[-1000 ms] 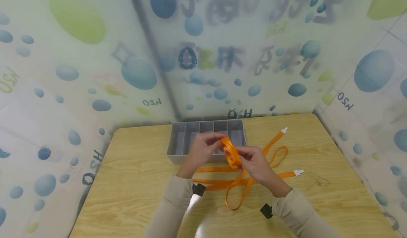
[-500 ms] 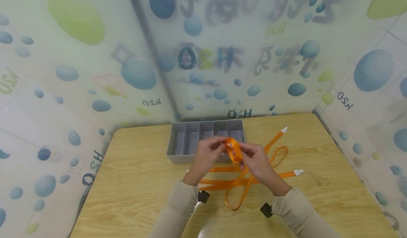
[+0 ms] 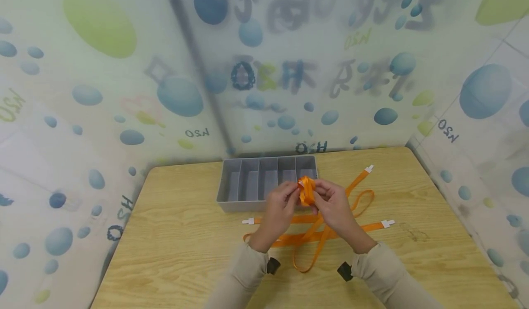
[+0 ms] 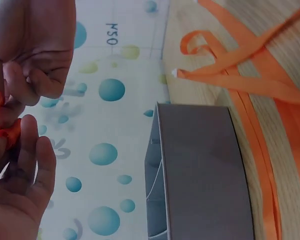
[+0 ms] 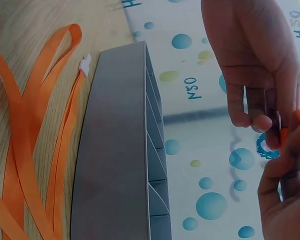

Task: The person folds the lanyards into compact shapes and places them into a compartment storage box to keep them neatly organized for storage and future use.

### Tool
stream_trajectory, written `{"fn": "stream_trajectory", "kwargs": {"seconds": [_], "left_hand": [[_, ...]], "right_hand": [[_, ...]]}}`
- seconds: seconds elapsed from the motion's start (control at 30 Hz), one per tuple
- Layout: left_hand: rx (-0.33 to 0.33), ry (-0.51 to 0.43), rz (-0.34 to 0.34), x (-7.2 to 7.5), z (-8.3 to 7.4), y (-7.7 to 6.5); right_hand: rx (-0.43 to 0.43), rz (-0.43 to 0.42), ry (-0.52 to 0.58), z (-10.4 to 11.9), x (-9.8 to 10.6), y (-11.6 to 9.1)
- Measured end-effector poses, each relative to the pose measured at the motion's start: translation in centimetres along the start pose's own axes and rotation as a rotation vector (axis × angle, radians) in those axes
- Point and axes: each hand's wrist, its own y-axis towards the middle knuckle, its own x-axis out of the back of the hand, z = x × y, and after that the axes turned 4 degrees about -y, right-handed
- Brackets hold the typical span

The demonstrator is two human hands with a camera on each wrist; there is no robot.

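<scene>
Pale wood-grain worktop (image 3: 177,254); grey plastic five-compartment tray (image 3: 241,206), near far edge; flat orange ribbon lanyards (image 3: 303,239), white-clipped, before tray and toward right edge; left hand (image 3: 278,210), right hand (image 3: 336,210), both pinching coiled orange ribbon (image 3: 306,192) above tray's near right corner.

The left hand (image 3: 278,210) and right hand (image 3: 336,210) pinch a coiled orange strap (image 3: 306,192). A gray 5-compartment tray (image 3: 239,206) stands on the wooden table (image 3: 177,235) — loose orange straps (image 3: 303,238) lie nearby.

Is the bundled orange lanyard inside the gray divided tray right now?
No, the left hand and the right hand hold the bundled orange lanyard in the air, outside the gray divided tray.
</scene>
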Motion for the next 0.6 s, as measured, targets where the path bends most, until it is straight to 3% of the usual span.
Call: {"fn": "stream_trajectory", "kwargs": {"seconds": [0.17,0.37,0.6], "left_hand": [[0.095,-0.099,-0.001,-0.18,-0.19,-0.16],[0.161,-0.194,0.002,-0.09,-0.4,-0.19],[0.222,-0.229,0.028,0.3,-0.46,0.01]], "right_hand": [[-0.018,-0.037,-0.021,-0.1,-0.16,0.09],[-0.047,-0.054,-0.084,0.1,-0.42,0.09],[-0.02,-0.045,-0.095,0.19,-0.53,0.11]]}}
